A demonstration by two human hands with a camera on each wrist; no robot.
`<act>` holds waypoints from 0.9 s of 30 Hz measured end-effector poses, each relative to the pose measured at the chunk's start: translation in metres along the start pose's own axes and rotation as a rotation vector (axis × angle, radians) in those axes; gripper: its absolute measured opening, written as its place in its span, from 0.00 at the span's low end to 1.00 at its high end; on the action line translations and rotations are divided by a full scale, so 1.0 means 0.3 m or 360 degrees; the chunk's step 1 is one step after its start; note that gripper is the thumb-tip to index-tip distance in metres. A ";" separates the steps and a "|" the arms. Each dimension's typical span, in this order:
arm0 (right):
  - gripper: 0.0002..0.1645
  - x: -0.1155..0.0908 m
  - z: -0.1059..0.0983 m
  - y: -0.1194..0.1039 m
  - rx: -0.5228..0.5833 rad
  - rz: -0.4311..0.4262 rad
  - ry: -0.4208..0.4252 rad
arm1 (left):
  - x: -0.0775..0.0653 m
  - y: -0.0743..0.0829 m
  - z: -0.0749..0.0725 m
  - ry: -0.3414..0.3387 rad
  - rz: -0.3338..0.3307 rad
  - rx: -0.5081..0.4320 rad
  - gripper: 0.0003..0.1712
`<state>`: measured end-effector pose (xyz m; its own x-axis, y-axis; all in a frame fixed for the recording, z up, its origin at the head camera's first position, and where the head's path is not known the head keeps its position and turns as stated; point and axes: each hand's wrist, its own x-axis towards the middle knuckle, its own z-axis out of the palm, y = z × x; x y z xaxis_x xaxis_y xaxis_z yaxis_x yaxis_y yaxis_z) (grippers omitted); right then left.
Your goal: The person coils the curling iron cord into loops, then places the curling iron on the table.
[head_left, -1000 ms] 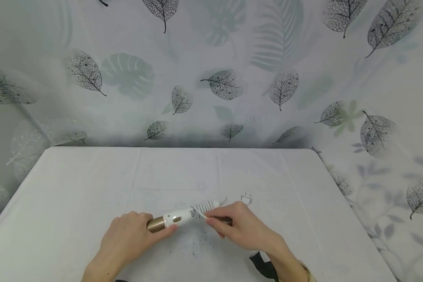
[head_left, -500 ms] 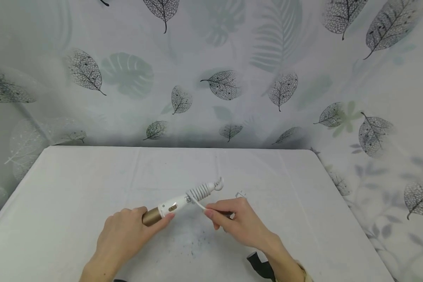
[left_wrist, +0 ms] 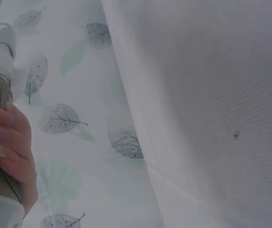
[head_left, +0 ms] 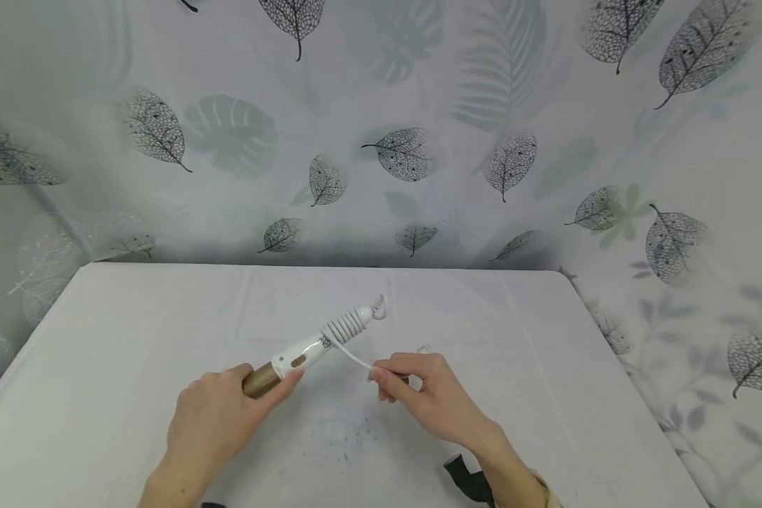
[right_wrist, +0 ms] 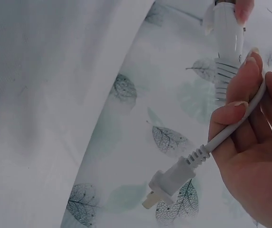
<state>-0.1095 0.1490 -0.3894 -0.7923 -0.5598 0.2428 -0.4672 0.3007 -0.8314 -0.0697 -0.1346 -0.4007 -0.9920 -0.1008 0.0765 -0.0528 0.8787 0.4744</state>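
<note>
My left hand [head_left: 212, 420] grips the gold barrel of a white and gold curling iron [head_left: 298, 356], seen in the head view above the table. In the left wrist view, the fingers [left_wrist: 12, 137] wrap round the barrel. White power cord [head_left: 349, 353] lies in several coils round the iron's handle. A stretch of cord runs from the coils to my right hand [head_left: 434, 395], whose thumb and fingers pinch it. Beyond that hand, in the right wrist view, the cord ends in a white plug [right_wrist: 171, 181] with its prongs showing.
A white table [head_left: 165, 317] lies under the hands, with small dark specks [head_left: 346, 441] on its surface. Leaf-patterned cloth [head_left: 381, 197] rises behind the table's far edge and along the sides. A black strap-like piece [head_left: 470, 480] sits by the right wrist.
The iron's coiled end has swung up and left, away from the right hand. The stretch of cord between the coils and the right hand looks longer. The right hand has barely moved.
</note>
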 end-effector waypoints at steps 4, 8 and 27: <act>0.06 0.004 0.007 0.011 -0.0071 -0.0037 -0.0028 | 0.002 -0.002 -0.004 -0.0006 -0.0022 -0.0025 0.39; 0.07 0.003 0.003 0.017 -0.0092 -0.0027 -0.0042 | 0.004 -0.003 -0.001 -0.0006 -0.0027 -0.0045 0.39; 0.05 0.014 -0.003 0.047 -0.0116 0.0096 0.0054 | 0.004 0.003 -0.008 0.0009 0.0079 -0.0130 0.34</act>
<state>-0.1197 0.1516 -0.3996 -0.8320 -0.5130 0.2114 -0.4448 0.3889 -0.8068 -0.0707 -0.1350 -0.3980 -0.9924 -0.0607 0.1066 0.0066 0.8416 0.5400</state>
